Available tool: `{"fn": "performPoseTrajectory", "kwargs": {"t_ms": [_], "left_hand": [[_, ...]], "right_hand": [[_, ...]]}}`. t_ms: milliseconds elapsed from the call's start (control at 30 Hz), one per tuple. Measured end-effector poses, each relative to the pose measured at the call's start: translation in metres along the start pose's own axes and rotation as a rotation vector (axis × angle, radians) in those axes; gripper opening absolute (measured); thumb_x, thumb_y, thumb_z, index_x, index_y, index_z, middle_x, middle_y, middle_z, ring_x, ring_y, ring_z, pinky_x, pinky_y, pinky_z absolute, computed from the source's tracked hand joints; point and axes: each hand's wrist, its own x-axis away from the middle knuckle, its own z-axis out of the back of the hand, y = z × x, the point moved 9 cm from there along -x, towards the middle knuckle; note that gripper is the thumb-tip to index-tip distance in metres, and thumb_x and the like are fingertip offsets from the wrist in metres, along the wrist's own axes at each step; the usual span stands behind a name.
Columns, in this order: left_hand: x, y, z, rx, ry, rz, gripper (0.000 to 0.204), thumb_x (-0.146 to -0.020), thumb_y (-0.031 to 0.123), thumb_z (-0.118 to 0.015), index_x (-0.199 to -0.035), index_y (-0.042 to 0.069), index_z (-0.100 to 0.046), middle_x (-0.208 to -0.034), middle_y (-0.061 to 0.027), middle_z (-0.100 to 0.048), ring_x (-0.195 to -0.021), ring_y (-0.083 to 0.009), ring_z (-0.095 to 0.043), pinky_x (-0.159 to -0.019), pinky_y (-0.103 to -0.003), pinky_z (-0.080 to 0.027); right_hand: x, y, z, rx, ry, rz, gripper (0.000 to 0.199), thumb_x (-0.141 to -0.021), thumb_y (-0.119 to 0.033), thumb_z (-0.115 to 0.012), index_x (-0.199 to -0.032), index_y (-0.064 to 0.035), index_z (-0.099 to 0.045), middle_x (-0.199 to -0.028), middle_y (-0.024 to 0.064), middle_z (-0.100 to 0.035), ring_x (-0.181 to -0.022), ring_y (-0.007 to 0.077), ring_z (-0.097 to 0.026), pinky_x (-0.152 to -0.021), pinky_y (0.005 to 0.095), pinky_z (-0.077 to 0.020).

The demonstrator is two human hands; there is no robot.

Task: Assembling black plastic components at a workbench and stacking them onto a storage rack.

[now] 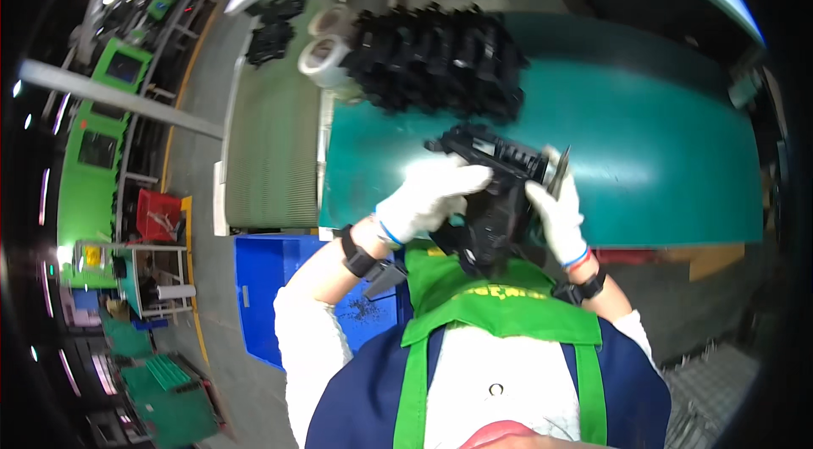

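Observation:
A black moulded plastic part [495, 208] with ribs and slots is held up in front of my green apron, over the near edge of the green table [644, 153]. My left hand [434, 195], in a white glove, grips its left side with thumb and fingers. On the other side is my right hand [559, 216], also gloved in white. A slim, dark, pointed tool [560, 171] sticks up between its fingers, and the thumb lies close against the part. Whether that tool is a knife or a pen, I cannot tell.
A row of several similar black parts [436, 60] stands at the table's far left, beside rolls of pale tape [324, 58]. Left of the table runs a conveyor belt [275, 127], with more black parts [273, 33] at its far end. A blue bin [258, 292] with dark scraps sits below.

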Motion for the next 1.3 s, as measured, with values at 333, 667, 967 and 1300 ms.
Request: {"fn": "performPoseTrajectory", "kwargs": {"t_ms": [333,667,967,1300], "left_hand": [[-0.052,-0.017,0.185,-0.645,0.462,-0.002,0.041,-0.098,0.043,-0.069,-0.099,0.002,-0.075,-0.081,-0.0068,-0.071,-0.074,-0.0177,-0.066,-0.074,-0.033,-0.052],[-0.032,0.035,0.077,-1.377,0.710,-0.281,0.050,-0.091,0.053,-0.067,-0.110,0.008,-0.077,-0.103,-0.0177,-0.076,-0.093,-0.0339,-0.073,-0.086,-0.044,-0.057],[-0.091,-0.050,-0.018,-1.798,0.123,-0.286,0.061,-0.085,0.021,-0.070,-0.144,0.009,-0.056,-0.096,-0.0152,-0.072,-0.092,-0.0331,-0.073,-0.074,-0.043,-0.059],[-0.061,0.005,-0.066,-2.033,-0.135,-0.686,0.055,-0.091,0.012,-0.058,-0.145,0.016,-0.056,-0.085,-0.0103,-0.069,-0.078,-0.0273,-0.070,-0.059,-0.042,-0.057]], "right_hand": [[0.002,0.026,0.110,0.245,0.181,-0.270,0.061,-0.099,-0.020,-0.068,-0.154,-0.0052,-0.045,-0.090,-0.0019,-0.060,-0.065,0.0040,-0.051,-0.055,0.0224,-0.0445],[0.018,-0.029,0.116,1.070,-0.072,0.207,0.052,-0.104,-0.029,-0.062,-0.151,-0.0130,-0.049,-0.103,0.0112,-0.071,-0.087,0.0277,-0.069,-0.080,0.0408,-0.0564],[-0.026,-0.065,0.093,1.479,-0.474,0.088,0.047,-0.098,-0.032,-0.064,-0.141,-0.0139,-0.058,-0.113,0.0156,-0.070,-0.108,0.0373,-0.065,-0.094,0.0469,-0.0526],[-0.077,-0.090,0.056,1.381,-0.861,0.109,0.051,-0.099,-0.044,-0.062,-0.141,-0.0148,-0.060,-0.118,0.0161,-0.070,-0.108,0.0383,-0.065,-0.094,0.0463,-0.0536]]}}
